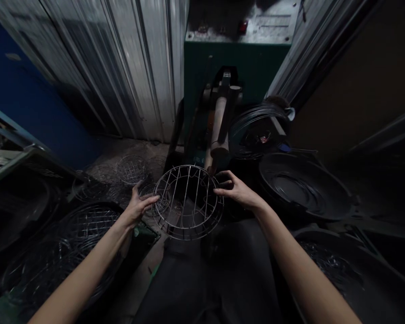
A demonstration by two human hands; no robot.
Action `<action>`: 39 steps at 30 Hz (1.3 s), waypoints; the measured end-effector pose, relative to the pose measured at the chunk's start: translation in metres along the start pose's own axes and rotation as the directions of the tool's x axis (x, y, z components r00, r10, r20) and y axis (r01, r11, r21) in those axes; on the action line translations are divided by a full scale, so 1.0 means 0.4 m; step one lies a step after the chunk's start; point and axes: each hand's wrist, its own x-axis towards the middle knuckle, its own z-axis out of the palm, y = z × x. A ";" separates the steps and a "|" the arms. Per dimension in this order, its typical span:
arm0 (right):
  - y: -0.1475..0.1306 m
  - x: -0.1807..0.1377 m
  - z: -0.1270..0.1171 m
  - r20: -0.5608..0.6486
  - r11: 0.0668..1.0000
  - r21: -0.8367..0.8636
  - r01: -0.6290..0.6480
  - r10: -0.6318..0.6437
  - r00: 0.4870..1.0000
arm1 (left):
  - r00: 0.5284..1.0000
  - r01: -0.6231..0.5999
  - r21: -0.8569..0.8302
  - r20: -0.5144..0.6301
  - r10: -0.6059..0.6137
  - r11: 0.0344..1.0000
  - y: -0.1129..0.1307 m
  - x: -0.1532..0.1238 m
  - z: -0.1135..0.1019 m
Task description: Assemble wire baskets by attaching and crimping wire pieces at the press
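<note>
A round wire rack (188, 201), with parallel bars across its ring, is held tilted in front of me. My left hand (140, 206) grips its left rim, thumb on the near side. On the opposite rim my right hand (232, 189) has its thumb and curled fingers closed. Just beyond the rack's far edge are the cylindrical arms (219, 126) of a green machine (239, 60). Whether the rack touches the lower arm I cannot tell.
Several round wire racks lie in a pile (131, 170) on the floor at left, more in a dark container (94, 220). Right are a wire coil (263, 117), a black basin (303, 184) of wire rings and another basin (337, 265) with small wire pieces. Corrugated metal wall (135, 67) stands behind.
</note>
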 end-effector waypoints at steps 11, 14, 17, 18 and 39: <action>-0.016 0.024 -0.024 0.081 0.999 -0.039 -0.010 0.013 0.997 | 1.000 0.011 0.010 -0.003 -0.011 1.000 -0.031 -0.011 0.007; -0.026 0.030 -0.032 0.104 0.997 -0.074 -0.016 0.024 0.994 | 1.000 0.023 0.015 -0.020 -0.023 1.000 -0.038 -0.024 0.013; -0.035 0.038 -0.041 0.132 0.996 -0.088 -0.030 0.042 0.990 | 0.999 0.024 0.018 -0.033 -0.023 1.000 -0.046 -0.035 0.020; -0.036 0.041 -0.045 0.143 0.996 -0.089 -0.033 0.045 0.989 | 0.999 0.025 0.016 -0.037 -0.024 1.000 -0.048 -0.038 0.022; -0.019 0.063 -0.061 0.150 0.993 -0.116 0.004 0.014 0.989 | 0.997 0.035 -0.006 -0.072 -0.035 0.999 -0.055 -0.055 0.041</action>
